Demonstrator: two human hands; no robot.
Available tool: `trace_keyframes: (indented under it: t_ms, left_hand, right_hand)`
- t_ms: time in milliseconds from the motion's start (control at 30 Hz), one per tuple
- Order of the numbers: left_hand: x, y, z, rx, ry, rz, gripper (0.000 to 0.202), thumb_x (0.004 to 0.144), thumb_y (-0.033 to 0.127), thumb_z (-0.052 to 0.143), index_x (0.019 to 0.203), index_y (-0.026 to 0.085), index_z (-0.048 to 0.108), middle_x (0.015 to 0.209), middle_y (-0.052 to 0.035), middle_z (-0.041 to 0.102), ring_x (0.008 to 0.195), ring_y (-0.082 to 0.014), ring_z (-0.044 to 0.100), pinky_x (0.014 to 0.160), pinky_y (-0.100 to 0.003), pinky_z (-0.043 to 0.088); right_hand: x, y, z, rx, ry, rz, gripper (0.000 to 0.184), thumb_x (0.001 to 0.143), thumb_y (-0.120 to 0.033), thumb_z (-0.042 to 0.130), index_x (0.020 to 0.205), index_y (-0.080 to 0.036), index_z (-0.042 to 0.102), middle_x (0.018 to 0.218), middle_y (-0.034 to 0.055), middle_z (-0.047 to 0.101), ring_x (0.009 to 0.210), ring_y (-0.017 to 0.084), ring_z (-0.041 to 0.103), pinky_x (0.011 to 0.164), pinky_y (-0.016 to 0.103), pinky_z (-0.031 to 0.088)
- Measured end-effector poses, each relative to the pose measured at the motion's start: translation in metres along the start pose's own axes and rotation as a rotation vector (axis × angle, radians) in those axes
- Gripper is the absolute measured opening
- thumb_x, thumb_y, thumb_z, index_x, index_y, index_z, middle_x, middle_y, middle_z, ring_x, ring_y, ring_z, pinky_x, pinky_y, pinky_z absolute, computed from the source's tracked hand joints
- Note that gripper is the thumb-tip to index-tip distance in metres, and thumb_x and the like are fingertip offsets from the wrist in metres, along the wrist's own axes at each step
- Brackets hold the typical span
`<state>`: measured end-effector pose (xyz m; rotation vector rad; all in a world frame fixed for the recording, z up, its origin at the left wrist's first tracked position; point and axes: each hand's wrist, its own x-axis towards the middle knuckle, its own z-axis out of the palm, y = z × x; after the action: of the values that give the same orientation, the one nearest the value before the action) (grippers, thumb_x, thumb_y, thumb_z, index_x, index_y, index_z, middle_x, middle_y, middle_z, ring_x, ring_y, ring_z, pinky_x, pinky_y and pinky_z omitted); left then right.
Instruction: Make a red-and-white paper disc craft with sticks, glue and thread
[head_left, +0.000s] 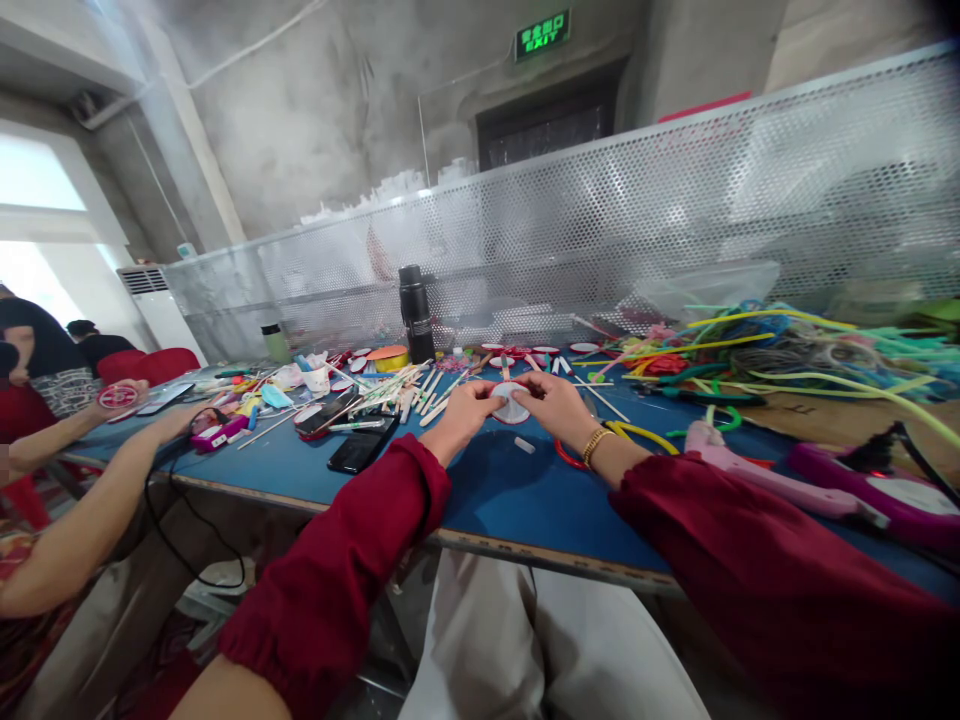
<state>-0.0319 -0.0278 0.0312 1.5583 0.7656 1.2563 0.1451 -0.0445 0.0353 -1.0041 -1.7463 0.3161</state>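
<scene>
Between my two hands, above the blue tabletop (487, 500), is a small round white disc with a red rim (511, 403). My left hand (466, 412) grips its left edge with thumb and fingers. On the opposite edge, my right hand (559, 408), with a gold bracelet at the wrist, pinches it too. A short pale stick stands up at the disc's top edge. Just below the disc, a small translucent piece (524, 445) lies on the table. Red and yellow tubing (637, 432) curves beside my right wrist.
A pink glue gun (772, 475) and a purple device (885, 490) lie at right, below heaped coloured strips (787, 350). A black bottle (415, 315) stands behind scattered sticks (405, 395). Left are a black phone (358, 447) and a co-worker's hands (180, 425). A perforated metal screen (637, 220) backs the table.
</scene>
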Motion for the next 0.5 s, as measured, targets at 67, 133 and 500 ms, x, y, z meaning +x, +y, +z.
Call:
trace_keyframes:
  t_ms: [67, 133, 500]
  left_hand:
    - [0.0003, -0.0004, 0.0, 0.0, -0.007, 0.001, 0.024, 0.07, 0.016, 0.074, 0.093, 0.01, 0.073, 0.083, -0.0044, 0.073, 0.071, -0.0132, 0.062, 0.072, -0.027, 0.05]
    - [-0.0001, -0.0007, 0.0005, -0.005, -0.011, -0.001, 0.023, 0.07, 0.016, 0.074, 0.093, 0.01, 0.073, 0.082, -0.0041, 0.072, 0.07, -0.0127, 0.062, 0.072, -0.027, 0.05]
    - [-0.0045, -0.0002, 0.0039, -0.093, 0.036, -0.083, 0.035, 0.067, 0.016, 0.083, 0.091, 0.014, 0.059, 0.083, -0.0026, 0.068, 0.072, -0.0145, 0.065, 0.073, -0.031, 0.053]
  right_hand:
    - [0.0002, 0.0001, 0.0004, 0.024, 0.007, 0.013, 0.023, 0.08, -0.035, 0.064, 0.092, -0.018, 0.074, 0.081, 0.0049, 0.075, 0.071, 0.018, 0.065, 0.066, 0.031, 0.051]
    - [0.0008, 0.0015, 0.0014, 0.057, 0.017, 0.029, 0.023, 0.079, -0.034, 0.065, 0.093, -0.018, 0.073, 0.082, 0.0048, 0.075, 0.071, 0.018, 0.065, 0.066, 0.03, 0.051]
    - [0.0001, 0.0071, 0.0035, 0.18, -0.009, 0.101, 0.022, 0.078, -0.033, 0.068, 0.094, -0.019, 0.073, 0.086, 0.0062, 0.076, 0.075, 0.019, 0.068, 0.069, 0.032, 0.055]
